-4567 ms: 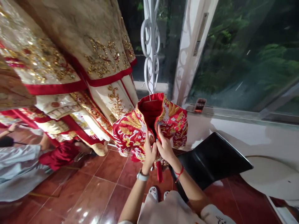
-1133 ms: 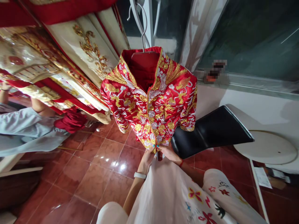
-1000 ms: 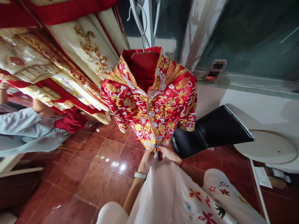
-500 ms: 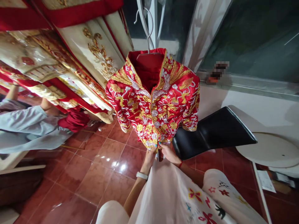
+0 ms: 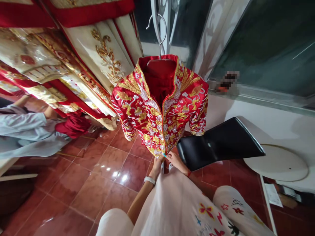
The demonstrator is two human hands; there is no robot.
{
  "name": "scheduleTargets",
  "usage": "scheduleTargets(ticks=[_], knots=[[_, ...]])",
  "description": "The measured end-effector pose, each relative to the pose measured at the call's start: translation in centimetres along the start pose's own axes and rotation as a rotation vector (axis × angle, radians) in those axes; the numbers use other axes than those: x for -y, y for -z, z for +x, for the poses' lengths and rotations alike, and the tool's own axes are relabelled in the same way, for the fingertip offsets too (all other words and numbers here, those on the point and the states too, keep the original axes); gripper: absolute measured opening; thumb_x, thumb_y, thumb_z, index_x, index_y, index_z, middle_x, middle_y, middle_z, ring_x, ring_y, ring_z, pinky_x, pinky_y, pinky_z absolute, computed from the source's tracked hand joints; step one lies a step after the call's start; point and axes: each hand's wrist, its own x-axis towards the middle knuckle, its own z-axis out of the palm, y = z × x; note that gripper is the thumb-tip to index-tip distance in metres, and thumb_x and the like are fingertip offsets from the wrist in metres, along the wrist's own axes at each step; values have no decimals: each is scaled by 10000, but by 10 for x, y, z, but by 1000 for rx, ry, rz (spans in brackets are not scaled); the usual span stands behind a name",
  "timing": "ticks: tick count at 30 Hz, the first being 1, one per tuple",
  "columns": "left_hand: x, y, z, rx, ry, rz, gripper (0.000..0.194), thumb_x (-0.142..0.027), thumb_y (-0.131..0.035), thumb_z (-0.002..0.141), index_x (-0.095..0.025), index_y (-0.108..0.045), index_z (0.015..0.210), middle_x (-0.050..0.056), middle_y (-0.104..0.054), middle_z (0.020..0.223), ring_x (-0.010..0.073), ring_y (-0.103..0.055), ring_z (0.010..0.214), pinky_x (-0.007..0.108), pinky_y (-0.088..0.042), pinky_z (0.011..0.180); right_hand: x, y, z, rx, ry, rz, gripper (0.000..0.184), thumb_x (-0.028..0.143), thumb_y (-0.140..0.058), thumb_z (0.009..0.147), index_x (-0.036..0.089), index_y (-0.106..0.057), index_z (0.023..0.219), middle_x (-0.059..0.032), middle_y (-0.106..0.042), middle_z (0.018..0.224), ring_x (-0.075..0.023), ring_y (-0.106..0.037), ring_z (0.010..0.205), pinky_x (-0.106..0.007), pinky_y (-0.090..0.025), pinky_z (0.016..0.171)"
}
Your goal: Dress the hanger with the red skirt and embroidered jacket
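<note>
A red jacket [image 5: 147, 111], embroidered in gold and silver, hangs on a wire hanger [image 5: 161, 39] hooked to white scrolled metalwork. Its stand collar is open at the neck, and below that the two front edges meet. My left hand [image 5: 157, 165] pinches the bottom corner of the front, its other fingers partly hidden behind the hem. My right hand [image 5: 176, 161] is closed beside it, fingertips at the lower end of the front edge. Whatever small fastening lies between the fingertips is too small to make out.
Cream and red embroidered garments [image 5: 105, 49] hang at the left. Beyond them another person's grey sleeve [image 5: 24, 123] and dark red cloth [image 5: 73, 126] show. A black chair [image 5: 221, 142] and a round white board [image 5: 278, 162] stand at the right, below the window.
Earlier my hands were up at the jacket's parted front; now they are at its hem and the edges meet. Lately the right hand has shifted slightly and the collar gapes a little wider.
</note>
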Motion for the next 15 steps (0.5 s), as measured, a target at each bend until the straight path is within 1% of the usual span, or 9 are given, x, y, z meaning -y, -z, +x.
scheduleTargets(ticks=[3, 6, 11, 15], knots=[[0, 1, 4, 12, 13, -1, 374, -397, -914, 567, -149, -690, 735, 11, -633, 629, 220, -634, 747, 344, -494, 735, 10, -2, 5, -24, 82, -130, 169, 211, -657, 835, 216, -578, 687, -15, -637, 655, -167, -605, 662, -258, -432, 668], [-1, 3, 4, 25, 29, -4, 403, -412, -922, 549, -144, -692, 742, 13, -632, 636, 218, -625, 753, 344, -491, 738, 15, -2, 4, -15, 124, -201, 197, 156, -587, 862, 210, -586, 672, -21, -656, 661, -166, -609, 640, -264, -417, 680], [-3, 6, 3, 38, 53, -16, 474, -442, -940, 520, -122, -708, 783, 36, -660, 677, 220, -634, 745, 345, -492, 733, 15, -4, 2, -53, 154, -295, 123, 169, -598, 853, 198, -627, 737, -54, -682, 712, -196, -634, 700, -275, -378, 676], [-4, 7, 3, 45, 61, -27, 491, -455, -944, 519, -127, -712, 801, 41, -679, 705, 222, -647, 750, 345, -495, 744, 17, -8, 4, -52, 139, -292, 185, 159, -585, 851, 202, -600, 672, -57, -666, 688, -194, -618, 710, -276, -357, 670]])
